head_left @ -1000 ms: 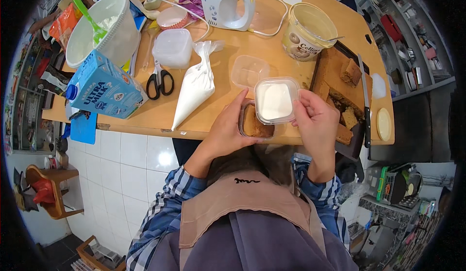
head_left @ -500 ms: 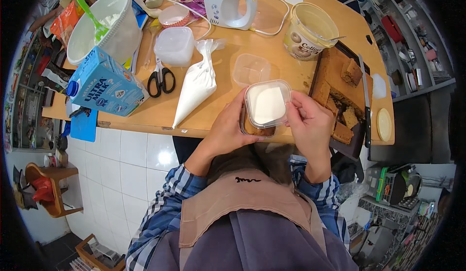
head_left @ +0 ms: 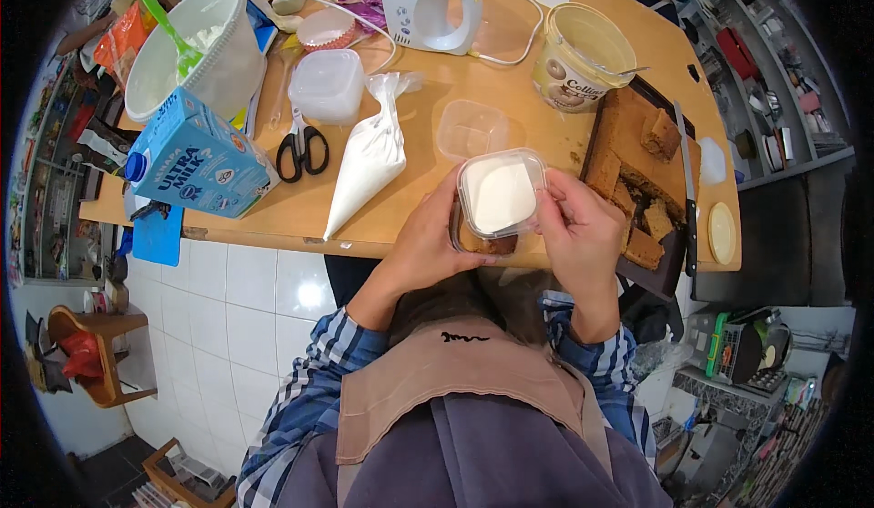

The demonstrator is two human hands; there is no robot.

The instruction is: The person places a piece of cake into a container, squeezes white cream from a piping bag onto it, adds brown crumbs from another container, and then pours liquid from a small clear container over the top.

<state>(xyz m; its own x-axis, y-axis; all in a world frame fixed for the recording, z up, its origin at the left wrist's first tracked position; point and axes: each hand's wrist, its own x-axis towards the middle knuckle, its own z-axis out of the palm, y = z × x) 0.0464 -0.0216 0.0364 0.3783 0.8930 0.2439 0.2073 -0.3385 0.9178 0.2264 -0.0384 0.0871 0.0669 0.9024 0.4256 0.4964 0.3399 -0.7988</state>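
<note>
Close to the table's front edge, both hands are on a small see-through square plastic box (head_left: 500, 195). White cream fills its top, and brown cake (head_left: 487, 243) shows below through the side. My left hand (head_left: 421, 242) is wrapped round the left side. Thumb and fingers of my right hand (head_left: 584, 233) pinch the rim at the right; whether a separate lid lies there I cannot tell. Just behind stands another see-through box (head_left: 472, 131). To the left lies a piping bag (head_left: 371, 157) full of white cream, its tip pointing at the table edge.
At the right, a dark tray (head_left: 671, 271) holds cut brown cake (head_left: 628, 148), with a long knife (head_left: 685, 157) along it. Behind are a tub (head_left: 583, 62) and a hand mixer (head_left: 428, 7). Scissors (head_left: 302, 148), a blue milk carton (head_left: 200, 157) and a white bowl (head_left: 218, 80) stand left.
</note>
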